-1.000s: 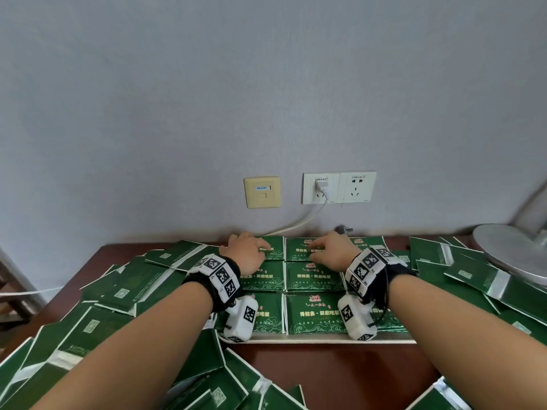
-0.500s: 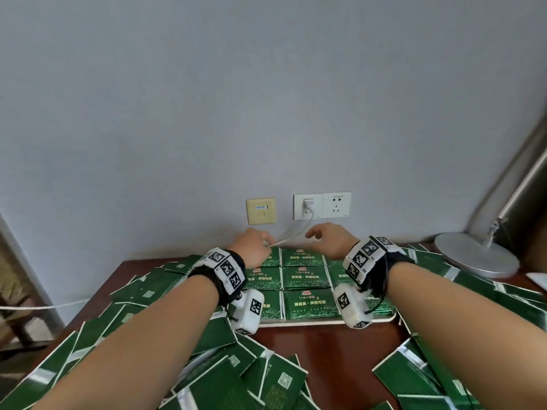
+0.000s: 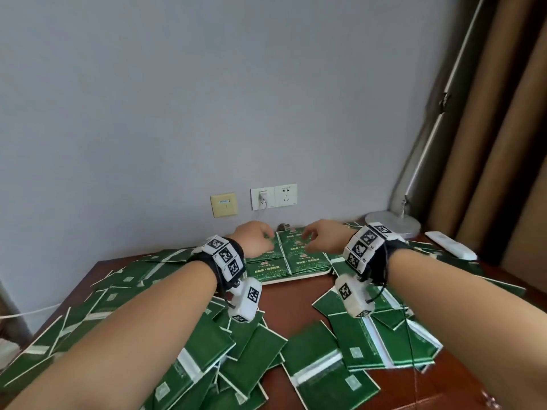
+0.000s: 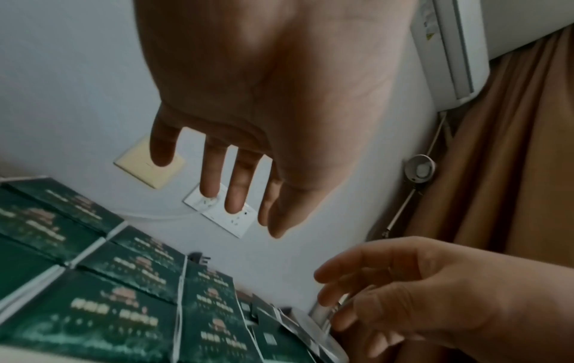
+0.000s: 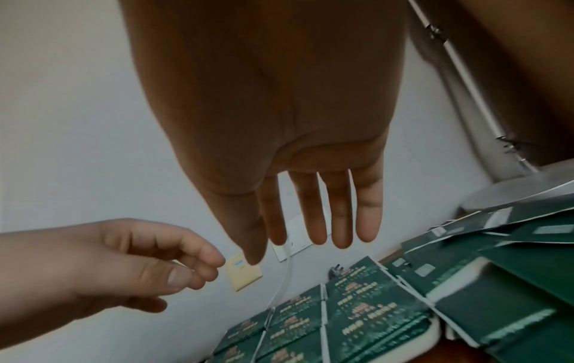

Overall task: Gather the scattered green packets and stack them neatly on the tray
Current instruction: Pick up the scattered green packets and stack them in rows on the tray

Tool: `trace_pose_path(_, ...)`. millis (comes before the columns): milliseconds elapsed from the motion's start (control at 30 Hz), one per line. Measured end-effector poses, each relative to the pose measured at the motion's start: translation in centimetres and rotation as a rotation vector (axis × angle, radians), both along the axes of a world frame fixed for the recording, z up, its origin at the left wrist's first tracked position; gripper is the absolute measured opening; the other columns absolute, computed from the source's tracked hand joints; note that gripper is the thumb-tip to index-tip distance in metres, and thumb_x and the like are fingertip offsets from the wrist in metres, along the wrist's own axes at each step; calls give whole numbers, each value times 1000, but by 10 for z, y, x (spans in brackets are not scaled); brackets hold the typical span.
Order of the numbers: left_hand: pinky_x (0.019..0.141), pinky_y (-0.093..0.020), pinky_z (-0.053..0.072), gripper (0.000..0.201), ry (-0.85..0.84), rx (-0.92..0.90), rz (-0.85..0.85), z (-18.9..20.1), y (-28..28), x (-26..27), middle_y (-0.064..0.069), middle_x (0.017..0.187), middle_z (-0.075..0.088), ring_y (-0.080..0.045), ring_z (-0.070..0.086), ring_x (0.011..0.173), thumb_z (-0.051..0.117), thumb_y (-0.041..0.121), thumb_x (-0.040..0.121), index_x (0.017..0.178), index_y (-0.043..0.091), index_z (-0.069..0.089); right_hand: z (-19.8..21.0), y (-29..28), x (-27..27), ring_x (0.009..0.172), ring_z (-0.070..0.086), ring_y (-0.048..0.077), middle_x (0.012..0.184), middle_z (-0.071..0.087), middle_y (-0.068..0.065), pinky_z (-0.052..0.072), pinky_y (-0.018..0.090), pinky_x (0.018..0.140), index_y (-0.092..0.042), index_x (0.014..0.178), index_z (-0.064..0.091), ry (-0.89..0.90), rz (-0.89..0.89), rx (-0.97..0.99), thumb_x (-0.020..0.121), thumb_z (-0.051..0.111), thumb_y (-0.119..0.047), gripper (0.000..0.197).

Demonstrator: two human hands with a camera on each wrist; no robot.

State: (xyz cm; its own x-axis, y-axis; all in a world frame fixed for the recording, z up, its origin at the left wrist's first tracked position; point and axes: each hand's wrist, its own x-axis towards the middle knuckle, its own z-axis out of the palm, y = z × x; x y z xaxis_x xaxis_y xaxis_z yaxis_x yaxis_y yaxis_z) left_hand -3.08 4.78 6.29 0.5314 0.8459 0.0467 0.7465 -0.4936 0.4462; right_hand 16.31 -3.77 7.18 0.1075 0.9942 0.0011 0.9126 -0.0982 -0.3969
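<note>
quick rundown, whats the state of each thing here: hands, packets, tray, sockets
left hand: above the tray, fingers relaxed, holding nothing
right hand: above the tray, fingers straight, holding nothing
tray: on the table, covered with packets
tray packets: stacked flat in neat rows, printed side up
loose packets: scattered on the table, overlapping
left socket: plug in
right socket: free

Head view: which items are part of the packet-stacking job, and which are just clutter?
Job:
- loose green packets scattered on the table
- stacked packets on the tray
- tray
- left hand, right hand, both empty above the tray

Clutter:
- lamp base
- white remote
- wall sockets
- curtain
</note>
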Motion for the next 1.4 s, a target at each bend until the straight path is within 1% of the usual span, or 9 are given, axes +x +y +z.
trace_pose_path(167, 87, -27, 49, 32, 57, -13, -101, -21, -38, 32, -2, 120, 65, -18, 61, 99, 66, 26, 86, 118, 22, 66, -20, -44, 18, 92, 54, 9, 104, 57, -9, 42, 23, 84, -23, 122, 65, -61, -5, -67, 81, 72, -27, 42)
trace_pose_path(300, 88, -27, 46, 34, 135, -35, -163, -47, -57, 46, 0, 122, 61, -20, 58, 106, 68, 27, 86, 119, 21, 66, -45, -67, 25, 92, 58, 12, 114, 66, -2, 46, 24, 80, -20, 122, 64, -113, 25, -165, 80, 71, -25, 42)
trace_pose_path(533, 89, -30, 47, 43, 242, -115, -189, -82, -80, 44, -1, 119, 62, -18, 58, 103, 75, 33, 84, 122, 17, 63, -74, -80, 19, 115, 57, 21, 128, 60, 3, 47, 34, 98, -16, 135, 53, -147, 82, -262, 79, 76, -23, 61)
trace_pose_path(767, 82, -28, 46, 66, 395, -182, -200, -95, -93, 40, -4, 123, 64, -23, 61, 109, 80, 44, 78, 130, 12, 56, -89, -80, 14, 125, 51, 21, 139, 53, 1, 42, 28, 97, -19, 141, 47, -207, 140, -356, 78, 78, -20, 71)
trace_pose_path(867, 84, -33, 49, 65, 449, -166, -200, -97, -97, 42, -7, 118, 67, -26, 63, 107, 81, 46, 76, 124, 7, 61, -92, -79, 13, 125, 52, 21, 139, 53, 2, 41, 26, 92, -18, 142, 47, -231, 152, -346, 77, 79, -21, 73)
trace_pose_path(1033, 88, -32, 51, 63, 436, -173, -198, -98, -99, 44, -6, 119, 66, -25, 62, 107, 81, 43, 76, 124, 7, 60, -96, -76, 16, 125, 52, 21, 138, 53, 1, 44, 31, 98, -19, 139, 49, -217, 139, -335, 74, 81, -21, 73)
trace_pose_path(1133, 85, -31, 51, 52, 425, -196, -202, -99, -100, 44, -7, 109, 65, -25, 62, 99, 82, 40, 77, 115, 11, 62, -100, -74, 18, 123, 52, 22, 137, 53, 3, 45, 31, 98, -17, 139, 49, -214, 121, -325, 73, 82, -23, 74)
trace_pose_path(1267, 92, -38, 54, 56, 398, -247, -177, -102, -99, 45, -6, 110, 67, -24, 65, 96, 83, 37, 77, 117, 3, 64, -105, -71, 23, 116, 57, 22, 131, 59, 4, 49, 32, 96, -14, 133, 54, -189, 90, -322, 73, 83, -26, 68)
trace_pose_path(1400, 95, -37, 53, 63, 372, -268, -160, -103, -98, 45, -9, 122, 65, -26, 63, 106, 81, 35, 79, 127, 1, 59, -106, -70, 30, 109, 58, 22, 123, 60, 4, 50, 35, 94, -13, 124, 56, -115, 66, -302, 73, 83, -24, 59)
